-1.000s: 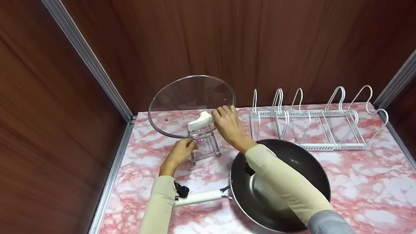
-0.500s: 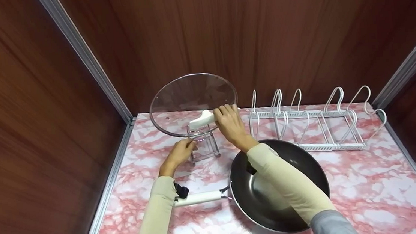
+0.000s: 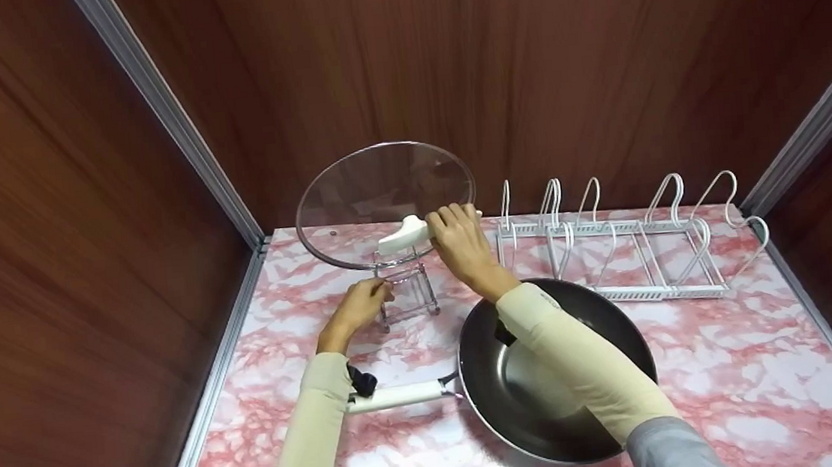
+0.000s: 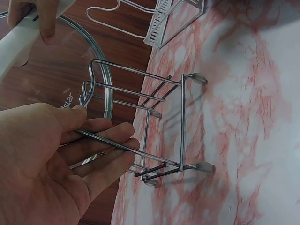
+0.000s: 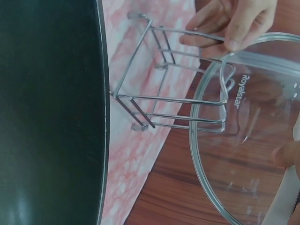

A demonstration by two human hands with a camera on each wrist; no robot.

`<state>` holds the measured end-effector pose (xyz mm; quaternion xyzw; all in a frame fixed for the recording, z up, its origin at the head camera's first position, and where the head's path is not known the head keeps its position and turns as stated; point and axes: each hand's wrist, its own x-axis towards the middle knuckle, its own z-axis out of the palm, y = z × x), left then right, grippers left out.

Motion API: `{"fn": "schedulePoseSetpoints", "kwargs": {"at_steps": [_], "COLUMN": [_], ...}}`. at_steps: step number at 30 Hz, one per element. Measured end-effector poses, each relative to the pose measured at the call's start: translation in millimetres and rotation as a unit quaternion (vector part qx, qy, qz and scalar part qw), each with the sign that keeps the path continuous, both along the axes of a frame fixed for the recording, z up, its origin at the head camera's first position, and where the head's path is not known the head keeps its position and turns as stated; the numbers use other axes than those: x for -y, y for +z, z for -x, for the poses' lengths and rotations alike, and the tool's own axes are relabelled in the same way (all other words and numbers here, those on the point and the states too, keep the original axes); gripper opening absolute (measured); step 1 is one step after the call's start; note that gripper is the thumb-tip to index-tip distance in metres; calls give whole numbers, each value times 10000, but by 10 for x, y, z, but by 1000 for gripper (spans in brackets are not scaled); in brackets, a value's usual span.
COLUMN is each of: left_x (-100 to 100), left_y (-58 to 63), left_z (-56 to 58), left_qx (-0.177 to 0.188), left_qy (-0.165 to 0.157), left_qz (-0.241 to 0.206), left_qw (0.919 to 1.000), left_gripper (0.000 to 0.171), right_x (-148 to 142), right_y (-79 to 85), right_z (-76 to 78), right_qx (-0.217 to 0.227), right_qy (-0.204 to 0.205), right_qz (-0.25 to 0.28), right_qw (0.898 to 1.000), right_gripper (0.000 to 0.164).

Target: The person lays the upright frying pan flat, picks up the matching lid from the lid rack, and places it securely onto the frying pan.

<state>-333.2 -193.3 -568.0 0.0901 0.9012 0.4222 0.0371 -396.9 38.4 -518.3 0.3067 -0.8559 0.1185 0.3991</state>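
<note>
My right hand (image 3: 460,245) grips the white handle (image 3: 400,238) of a round glass lid (image 3: 359,186), which stands upright, tilted slightly back. "Royalstar" is printed on the glass in the right wrist view. Below the lid is a small metal wire rack (image 4: 183,126) on little feet. My left hand (image 3: 363,304) pinches the rack's side wire between thumb and fingers. The lid's lower rim (image 5: 197,154) overlaps the top wires in the right wrist view; whether they touch I cannot tell. A dark frying pan (image 3: 543,395) lies under my right forearm.
The pan's white handle (image 3: 400,395) points left, beside my left wrist. A long white wire rack (image 3: 632,295) with several upright loops stands at the right. Wood-patterned walls (image 3: 400,54) enclose the pink marbled table (image 3: 758,354) at the back and sides.
The lid has risen slightly with my right hand, so its lower rim sits a little higher over the small rack. My left hand stays on the rack's wire.
</note>
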Motion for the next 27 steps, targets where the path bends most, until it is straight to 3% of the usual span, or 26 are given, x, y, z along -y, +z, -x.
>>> {"fn": "schedulePoseSetpoints", "kwargs": {"at_steps": [8,27], "left_x": [10,-5], "left_y": [-12,-7], "left_z": [1,2], "left_qx": [-30,-99], "left_qy": [-73,-69], "left_qz": [17,53], "left_qw": [10000,9999], "left_gripper": [28,28], "right_x": [-13,-22], "right_y": [66,193], "right_z": [-23,-102], "right_qx": [-188,-163], "right_qy": [64,72], "right_qz": [59,10], "right_qw": [9998,9998], "right_gripper": [21,23]}}
